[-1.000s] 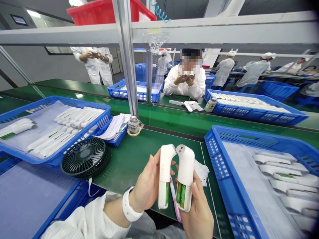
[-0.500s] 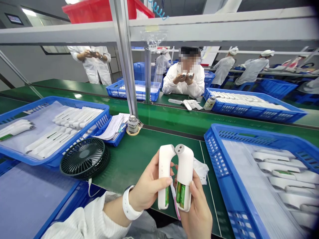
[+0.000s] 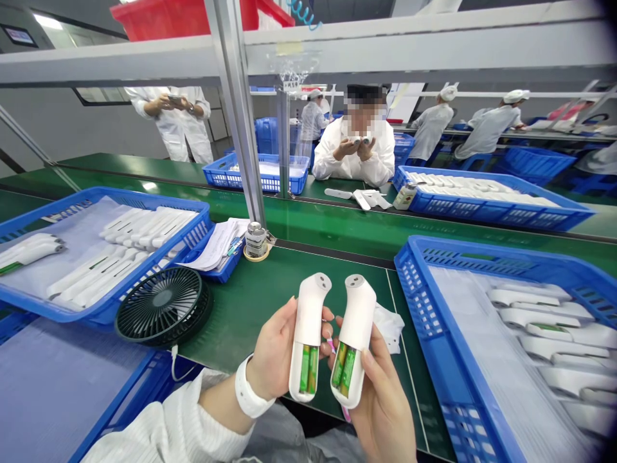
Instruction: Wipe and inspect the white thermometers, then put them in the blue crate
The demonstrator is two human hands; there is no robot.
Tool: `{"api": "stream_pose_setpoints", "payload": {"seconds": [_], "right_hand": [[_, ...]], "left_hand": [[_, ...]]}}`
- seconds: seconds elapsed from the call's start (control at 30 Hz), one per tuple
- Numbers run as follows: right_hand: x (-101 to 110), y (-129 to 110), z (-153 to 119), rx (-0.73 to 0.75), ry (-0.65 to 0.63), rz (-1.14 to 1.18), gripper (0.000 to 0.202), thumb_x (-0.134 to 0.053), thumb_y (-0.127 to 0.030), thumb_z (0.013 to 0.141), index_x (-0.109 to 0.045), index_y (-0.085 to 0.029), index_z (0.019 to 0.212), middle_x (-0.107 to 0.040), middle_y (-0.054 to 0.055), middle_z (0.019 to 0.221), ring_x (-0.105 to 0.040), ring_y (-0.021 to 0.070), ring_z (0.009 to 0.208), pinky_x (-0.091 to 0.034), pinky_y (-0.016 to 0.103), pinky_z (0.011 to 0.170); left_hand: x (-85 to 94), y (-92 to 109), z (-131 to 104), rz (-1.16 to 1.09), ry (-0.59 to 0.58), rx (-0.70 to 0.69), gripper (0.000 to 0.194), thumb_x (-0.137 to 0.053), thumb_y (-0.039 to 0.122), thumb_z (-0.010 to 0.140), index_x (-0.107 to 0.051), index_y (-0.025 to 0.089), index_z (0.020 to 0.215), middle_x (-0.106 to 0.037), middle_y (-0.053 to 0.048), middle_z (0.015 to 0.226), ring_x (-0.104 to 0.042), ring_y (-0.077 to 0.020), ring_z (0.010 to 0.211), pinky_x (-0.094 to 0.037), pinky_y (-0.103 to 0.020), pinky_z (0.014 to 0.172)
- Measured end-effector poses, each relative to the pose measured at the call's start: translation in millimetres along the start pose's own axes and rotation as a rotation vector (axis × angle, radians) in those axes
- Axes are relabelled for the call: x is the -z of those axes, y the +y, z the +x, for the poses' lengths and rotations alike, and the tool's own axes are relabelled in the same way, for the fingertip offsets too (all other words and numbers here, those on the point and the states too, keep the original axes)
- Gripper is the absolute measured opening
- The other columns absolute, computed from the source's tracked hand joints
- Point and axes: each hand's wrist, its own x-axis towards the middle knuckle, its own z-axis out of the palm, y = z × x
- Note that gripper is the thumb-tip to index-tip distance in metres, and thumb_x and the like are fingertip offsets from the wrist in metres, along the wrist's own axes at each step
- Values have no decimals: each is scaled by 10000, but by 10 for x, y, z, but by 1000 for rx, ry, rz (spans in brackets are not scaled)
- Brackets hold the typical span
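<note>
My left hand (image 3: 274, 350) is closed around a white handheld thermometer (image 3: 309, 315) with a bent head. My right hand (image 3: 385, 399) grips a second white thermometer (image 3: 357, 315) of the same shape. Both stand upright side by side, a small gap between them, sensor ends up. Their battery compartments face me uncovered, with green batteries (image 3: 308, 370) showing in the left one and green batteries (image 3: 343, 370) in the right one. Something thin and pink (image 3: 346, 413) shows by my right palm, partly hidden. A crumpled white cloth (image 3: 388, 329) lies behind my right hand.
A blue basket (image 3: 409, 283) with several white thermometers stands at right, another blue basket (image 3: 195, 215) at left. Near the left one are a black fan (image 3: 164, 299), papers (image 3: 219, 247) and a small bottle (image 3: 255, 239). A metal post (image 3: 236, 109) rises ahead; a co-worker (image 3: 357, 151) sits opposite.
The left thermometer has been turned so that its battery compartment now faces me. The heads of the two thermometers have moved apart. Both hands keep their hold.
</note>
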Motion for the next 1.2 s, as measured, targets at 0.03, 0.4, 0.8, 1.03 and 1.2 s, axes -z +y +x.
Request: {"api": "stream_pose_setpoints", "payload": {"seconds": [0.03,0.4,0.8,1.03,1.2], "right_hand": [[4,-10,3,-25,-10,17,422,-601,-334,832,-522,-320,1246,-595,65,1250,-626,222,1032,-538,349,833],[109,52,67,-106,-12,52,293,-593,-420,792,-664,-290,1045,-693,69,1057,-666,259,931,-521,518,835],[57,30,50,-172,-75,172,343,-571,-366,847,-598,-315,1184,-607,28,1236,-598,220,1090,-481,416,938],[-1,61,52,-135,-75,105,383,-596,-309,851,-556,-321,1232,-564,36,1294,-552,193,1151,-440,359,979],[87,89,79,-180,-3,133,388,-632,-282,831,-579,-227,1211,-609,89,1221,-608,183,1038,-501,294,875]], "left_hand": [[7,7,6,-25,-23,19,520,-351,489,886,-624,46,895,-554,-77,696,-559,-127,628,-474,-222,639],[35,34,-20,-103,-49,6,580,-324,464,918,-639,-10,1030,-694,-166,902,-677,-169,818,-547,-214,780],[128,42,28,-134,-23,-24,512,-332,424,933,-622,34,1094,-671,-159,1072,-645,-179,1005,-542,-216,833],[120,37,81,-137,160,-36,411,-378,333,923,-611,37,1089,-671,-134,1065,-663,-169,924,-554,-224,786],[175,5,114,128,162,-91,209,-604,227,808,-615,85,962,-677,-83,841,-655,-154,718,-545,-271,711]]}}
